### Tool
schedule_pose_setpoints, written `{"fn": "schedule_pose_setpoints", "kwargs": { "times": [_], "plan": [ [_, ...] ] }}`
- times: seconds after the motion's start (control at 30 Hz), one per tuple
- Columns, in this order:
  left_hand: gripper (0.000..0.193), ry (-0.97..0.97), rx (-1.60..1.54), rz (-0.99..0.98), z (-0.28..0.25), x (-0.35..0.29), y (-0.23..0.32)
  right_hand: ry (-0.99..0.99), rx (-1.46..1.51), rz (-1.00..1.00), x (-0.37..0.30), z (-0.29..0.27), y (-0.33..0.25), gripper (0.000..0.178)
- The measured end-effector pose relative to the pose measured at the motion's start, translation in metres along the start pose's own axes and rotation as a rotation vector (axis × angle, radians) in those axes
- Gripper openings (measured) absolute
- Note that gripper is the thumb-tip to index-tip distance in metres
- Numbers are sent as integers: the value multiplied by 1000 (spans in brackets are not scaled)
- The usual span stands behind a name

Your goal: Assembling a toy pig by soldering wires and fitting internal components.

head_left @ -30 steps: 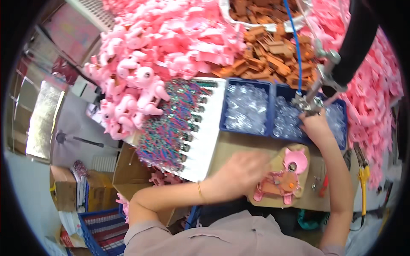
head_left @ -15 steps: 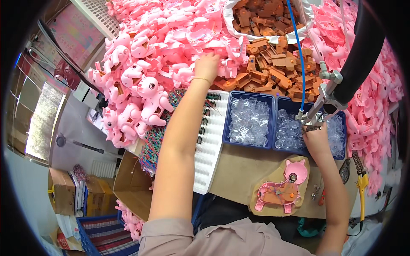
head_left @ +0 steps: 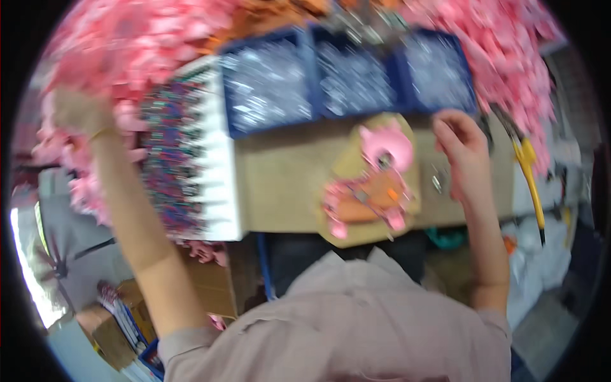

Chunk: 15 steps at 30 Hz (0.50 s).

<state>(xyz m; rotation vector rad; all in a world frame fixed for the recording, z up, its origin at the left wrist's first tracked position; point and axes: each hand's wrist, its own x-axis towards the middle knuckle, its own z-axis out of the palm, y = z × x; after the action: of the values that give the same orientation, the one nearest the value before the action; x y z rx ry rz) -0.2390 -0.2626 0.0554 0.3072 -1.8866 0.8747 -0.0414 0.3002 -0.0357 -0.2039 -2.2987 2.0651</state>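
My left hand [head_left: 81, 113] is at the far left, over the pile of pink plastic toy parts [head_left: 172, 44]; it is smeared by motion, so its fingers cannot be read. Just below the rightmost of the blue bins [head_left: 312, 73], my right hand [head_left: 468, 153] hangs above the brown worktop, thumb and fingertips pinched. Whatever they may hold is too small to make out. To its left, a pink animal-shaped toy shell half [head_left: 396, 148] lies in a tan holder [head_left: 347, 162], with an orange-brown box [head_left: 363, 205] and wires in its body.
Clear plastic pieces [head_left: 270, 86] fill the bins. A white ridged tray [head_left: 223, 165] and bundled coloured wires [head_left: 165, 153] lie left of them. Blurred metal tooling [head_left: 366, 25] hangs over the middle bin. A yellow-handled tool [head_left: 527, 162] and small metal bits [head_left: 439, 178] lie at right.
The view has shifted and blurred. My left hand has swung left across the pink pile. My right hand has come down from the metal tooling over the bins to the worktop's right side.
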Motion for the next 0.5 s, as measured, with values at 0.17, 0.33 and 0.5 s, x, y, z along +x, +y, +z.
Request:
{"fn": "schedule_pose_setpoints", "kwargs": {
  "times": [0.17, 0.33, 0.5],
  "plan": [
    [29, -439, -1206, -286, -149, -52, -3, -88, 92, 323, -73, -20, -21, 30],
    [39, -1118, -2234, -993, -189, -87, 0, -88, -35, 332, -91, -8, -8, 32],
    [44, -1518, -3236, -849, -257, -109, 47, -207, -941, -225, -94, 12, -2, 27]
  ]
}}
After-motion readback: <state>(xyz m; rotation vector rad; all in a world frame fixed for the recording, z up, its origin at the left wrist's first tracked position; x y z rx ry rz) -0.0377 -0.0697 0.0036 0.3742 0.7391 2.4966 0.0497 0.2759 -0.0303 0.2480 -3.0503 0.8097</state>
